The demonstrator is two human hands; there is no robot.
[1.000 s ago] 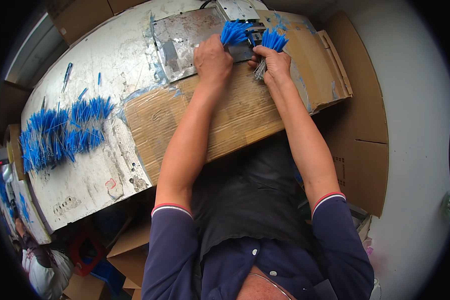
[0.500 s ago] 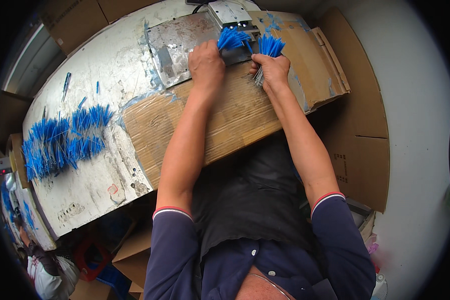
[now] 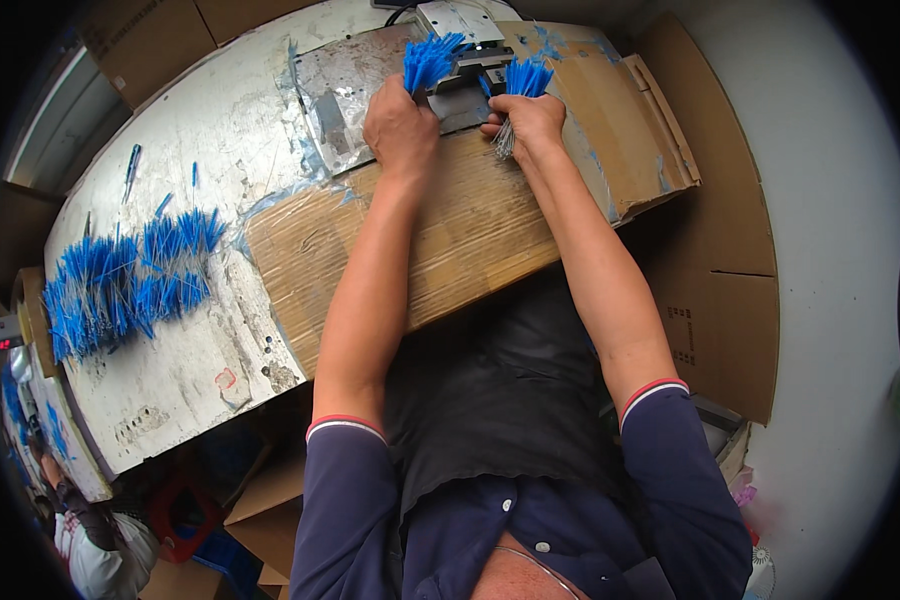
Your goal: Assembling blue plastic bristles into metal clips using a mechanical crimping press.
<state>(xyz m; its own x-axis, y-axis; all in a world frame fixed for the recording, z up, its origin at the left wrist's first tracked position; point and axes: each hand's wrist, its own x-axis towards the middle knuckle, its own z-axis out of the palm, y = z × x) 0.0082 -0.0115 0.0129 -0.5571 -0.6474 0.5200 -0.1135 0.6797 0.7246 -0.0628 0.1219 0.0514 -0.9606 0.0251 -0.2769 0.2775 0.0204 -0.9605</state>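
Workbench (image 3: pixel 200 130) ran 8 to 12 o'clock; cardboard sheet (image 3: pixel 470 230) lay centre. Small metal press (image 3: pixel 465 45) at 12. Left hand (image 3: pixel 400 125) clenched blue-tipped bundle (image 3: pixel 430 60); right hand (image 3: pixel 530 120) gripped second bundle (image 3: pixel 525 80). Spare pile (image 3: pixel 120 280) at 9. Risk: fingers close to press, pinch likely.

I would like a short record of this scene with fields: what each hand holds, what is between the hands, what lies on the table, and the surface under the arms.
left hand: grips a bundle of blue-tipped pins
right hand: grips a second bundle, thin grey ends hanging below the fist
between hands: small metal device on a metal plate
on table: loose pile of the same pins, far to the left
under arms: cardboard sheet over a worn white table
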